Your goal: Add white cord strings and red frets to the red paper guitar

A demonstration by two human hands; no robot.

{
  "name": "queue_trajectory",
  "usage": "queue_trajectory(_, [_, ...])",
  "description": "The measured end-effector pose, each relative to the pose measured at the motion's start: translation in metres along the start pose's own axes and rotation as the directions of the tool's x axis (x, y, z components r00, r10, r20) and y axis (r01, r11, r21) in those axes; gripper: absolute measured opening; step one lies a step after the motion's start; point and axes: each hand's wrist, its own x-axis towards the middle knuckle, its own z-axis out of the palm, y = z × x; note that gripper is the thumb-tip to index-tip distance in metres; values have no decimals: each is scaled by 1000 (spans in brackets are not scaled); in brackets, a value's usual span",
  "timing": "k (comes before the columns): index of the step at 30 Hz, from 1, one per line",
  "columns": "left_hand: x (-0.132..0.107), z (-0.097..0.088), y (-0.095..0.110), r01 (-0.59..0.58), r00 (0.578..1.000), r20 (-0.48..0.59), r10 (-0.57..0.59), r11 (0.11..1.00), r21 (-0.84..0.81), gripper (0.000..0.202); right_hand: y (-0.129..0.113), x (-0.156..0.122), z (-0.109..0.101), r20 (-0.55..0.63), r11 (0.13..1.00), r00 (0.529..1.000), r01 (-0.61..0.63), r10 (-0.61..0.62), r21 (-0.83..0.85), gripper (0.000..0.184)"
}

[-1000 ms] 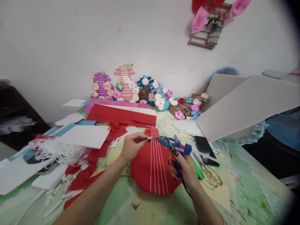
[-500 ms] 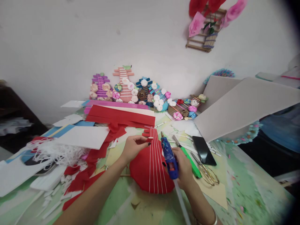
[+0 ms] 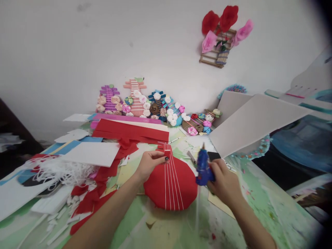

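Observation:
A red paper-covered pipa (image 3: 186, 183) lies on the table with pale strings running down its round body and narrow neck. My left hand (image 3: 150, 164) is closed in a pinch at the neck, on a small red strip with a white edge (image 3: 167, 151) that sits across the strings. Its thumb, with a dark nail, rests close to the strings. In my right hand (image 3: 224, 178) is a blue glue gun (image 3: 203, 167), nozzle up, raised to the right of the pipa. A long translucent glue stick (image 3: 197, 207) trails from its back.
Red paper (image 3: 129, 130) and white boards (image 3: 92, 153) lie left, by a tangle of white string (image 3: 64, 171) and scraps. Behind stand several flower-decorated crafts (image 3: 136, 95). A phone (image 3: 214, 156), a utility knife (image 3: 191, 156) and grey boards (image 3: 254, 121) are on the right.
My right hand has moved the glue gun right, away from the pipa's neck. The small strip now sits across the strings, my left hand still at it. The view has shifted slightly.

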Motion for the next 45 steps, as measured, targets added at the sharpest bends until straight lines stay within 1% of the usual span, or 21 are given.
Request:
queue_trajectory(2, [-1, 0, 3, 20, 1000, 16, -18, 992, -121, 21, 34, -27, 1, 81, 978, 976, -197, 202, -64, 21])
queue_trajectory(4, [-3, 1, 5, 47, 999, 32, -41, 973, -227, 25, 69, -59, 3, 138, 910, 901, -393, 410, -134, 24])
queue_trajectory(7, [-5, 3, 8, 87, 996, 58, -72, 938, -336, 29, 115, -108, 3, 193, 723, 699, -637, 688, -269, 37])
queue_trajectory(9, [-7, 4, 9, 108, 994, 68, -88, 916, -385, 30, 137, -137, 2, 222, 607, 565, -729, 795, -316, 41])
queue_trajectory(10, [-8, 5, 10, 120, 992, 73, -99, 907, -403, 30, 145, -148, 2, 246, 578, 523, -750, 816, -321, 39])
queue_trajectory(13, [-10, 7, 11, 169, 986, 89, -144, 881, -443, 28, 155, -165, 1, 344, 593, 493, -742, 799, -314, 31])
queue_trajectory(15, [-11, 9, 11, 205, 979, 95, -181, 866, -457, 26, 147, -157, -1, 371, 580, 460, -736, 807, -349, 31])
queue_trajectory(17, [-13, 11, 12, 233, 972, 97, -212, 858, -457, 22, 125, -134, -6, 254, 496, 426, -756, 868, -428, 41])
queue_trajectory(18, [-15, 12, 12, 243, 970, 97, -223, 859, -451, 21, 109, -118, -10, 194, 492, 454, -764, 870, -418, 44])
queue_trajectory(19, [-16, 14, 12, 253, 967, 98, -234, 859, -445, 19, 91, -101, -13, 173, 561, 537, -754, 826, -341, 44])
queue_trajectory(21, [-20, 19, 12, 275, 961, 109, -254, 853, -443, 17, 46, -65, -19, 192, 731, 726, -680, 660, 59, 38])
queue_trajectory(23, [-24, 25, 12, 309, 951, 123, -284, 837, -451, 17, -3, -32, -22, 266, 676, 814, -577, 516, 457, 31])
queue_trajectory(25, [-29, 31, 12, 339, 940, 126, -317, 823, -455, 18, -47, -6, -23, 260, 575, 878, -462, 401, 675, 26])
queue_trajectory(27, [-34, 36, 12, 339, 939, 108, -326, 825, -453, 20, -80, 12, -21, 224, 448, 891, -400, 395, 800, 23])
queue_trajectory(29, [-38, 41, 11, 317, 947, 102, -303, 842, -437, 21, -100, 24, -18, 237, 283, 863, -387, 446, 877, 22])
queue_trajectory(33, [-43, 48, 8, 267, 964, 98, -248, 893, -363, 24, -107, 30, -7, 292, 27, 786, -365, 545, 931, 14])
queue_trajectory(35, [-42, 48, 7, 223, 973, 111, -200, 937, -269, 25, -102, 30, -2, 315, -28, 769, -362, 556, 932, 14])
queue_trajectory(38, [-30, 36, 3, 46, 991, 126, -55, 997, 67, 23, -87, 31, -2, 331, -81, 740, -353, 585, 932, 17])
queue_trajectory(41, [-2, 11, -7, -148, 980, -42, 193, 859, 490, 19, -66, 41, -10, 335, -153, 710, -309, 620, 939, 23])
queue_trajectory(43, [20, -8, -18, -53, 971, -140, 193, 747, 663, 19, -52, 53, -16, 312, -159, 711, -275, 630, 948, 25])
queue_trajectory(45, [39, -21, -29, 70, 961, -242, 132, 731, 679, 24, -40, 67, -19, 250, -104, 733, -240, 633, 965, 24])
